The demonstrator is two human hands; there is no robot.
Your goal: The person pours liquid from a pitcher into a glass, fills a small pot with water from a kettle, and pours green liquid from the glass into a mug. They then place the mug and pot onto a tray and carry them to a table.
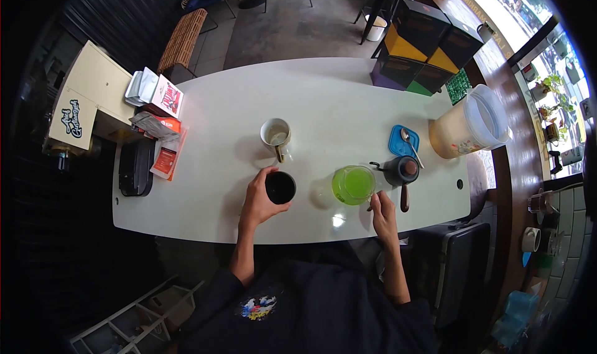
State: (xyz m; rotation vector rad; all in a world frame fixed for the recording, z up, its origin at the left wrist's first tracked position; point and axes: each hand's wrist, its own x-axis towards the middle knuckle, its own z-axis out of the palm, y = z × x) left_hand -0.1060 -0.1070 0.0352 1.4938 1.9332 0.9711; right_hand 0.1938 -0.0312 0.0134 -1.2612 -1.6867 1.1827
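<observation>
My left hand [258, 200] is wrapped round the side of a dark round cup [280, 187]; whether its black inside is liquid or just the cup cannot be made out. Fingers of my right hand [384, 215] are closed on the handle of a clear glass jug [353, 185] with bright green liquid in it. Beyond the cup stands a pale mug [275, 131], its handle towards me. Right of the jug is a small dark kettle [399, 170] with a thin spout and a wooden handle.
A blue square lid [403, 142] bears a spoon [411, 146]. Farther right stands a large plastic tub [466, 127]. Dark boxes [416, 46] are stacked at the back right. At the left are a cream machine [81, 99], packets [166, 152] and a black case [136, 167].
</observation>
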